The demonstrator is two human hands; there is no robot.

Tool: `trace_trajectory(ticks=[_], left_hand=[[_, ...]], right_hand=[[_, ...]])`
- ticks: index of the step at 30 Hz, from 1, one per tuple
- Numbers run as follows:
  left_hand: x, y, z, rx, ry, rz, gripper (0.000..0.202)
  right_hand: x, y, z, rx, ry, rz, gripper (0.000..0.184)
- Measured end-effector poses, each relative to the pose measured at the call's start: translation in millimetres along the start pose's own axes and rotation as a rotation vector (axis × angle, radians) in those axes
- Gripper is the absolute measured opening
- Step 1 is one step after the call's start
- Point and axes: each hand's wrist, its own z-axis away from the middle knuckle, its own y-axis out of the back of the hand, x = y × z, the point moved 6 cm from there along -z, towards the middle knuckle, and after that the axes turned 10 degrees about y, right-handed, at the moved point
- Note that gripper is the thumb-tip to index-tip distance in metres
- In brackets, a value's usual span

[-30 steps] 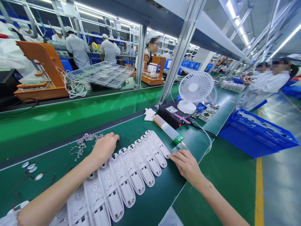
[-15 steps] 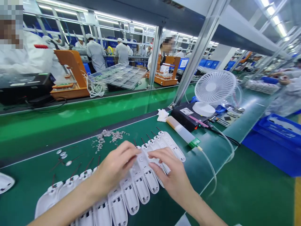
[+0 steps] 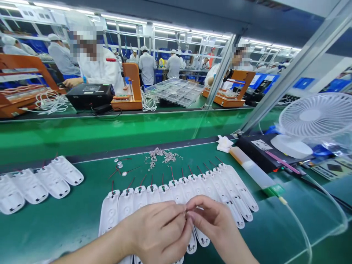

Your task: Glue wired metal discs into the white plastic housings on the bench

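Observation:
My left hand [image 3: 159,229] and my right hand [image 3: 213,223] meet fingertip to fingertip above a row of white plastic shells [image 3: 110,216]. Both are closed in a pinch, and a tiny dark piece shows between the fingertips, too small to name. The shells lie side by side, with red and black wires and small green boards at their far ends. My hands cover the middle of the row. Beyond it lies a scattered heap of small metal parts [image 3: 170,157]. To the heap's left are several round silvery discs [image 3: 124,173] with thin wires.
More white shells [image 3: 67,170] lie at the left. On the right are a translucent tube [image 3: 250,168] with a green end and hose, a black box [image 3: 253,143], a white fan [image 3: 316,113] and a crumpled white wad [image 3: 224,143]. A co-worker [image 3: 101,69] sits across the green divider.
My view has swung left, bringing the left-hand shells into fuller sight. My hands, apart before with fingers curled over the shells, have come together at the fingertips.

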Motion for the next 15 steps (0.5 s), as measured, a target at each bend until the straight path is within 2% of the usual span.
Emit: trace_trajectory(ticks=[3,5,7,9,10,13,15], left_hand=[[3,-2.4,7,0.019,-0.009,0.003,0.031],[-7,-10.9,11,-0.036,0.086,0.031,0.029],[-36,-24.7,19,-0.163,0.319,0.013,0.025],[-79,-38.7,37,-0.345,0.656,-0.084,0.02],[-104,-45.1,52,-0.478,0.87,-0.152,0.017],[-150,-49.8,74,-0.567,1.1,-0.23,0.011],[-165,-54.0,80,-0.593,1.157,-0.231,0.008]], right_hand=[[5,-3,1,0.011,0.004,0.024,0.021],[9,1,1,0.027,0.013,0.047,0.024],[12,9,3,0.049,0.016,0.114,0.025],[11,21,6,0.091,0.022,0.206,0.024],[10,26,8,0.108,0.02,0.252,0.024],[4,40,16,0.162,0.035,0.336,0.023],[2,44,23,0.179,0.061,0.37,0.021]])
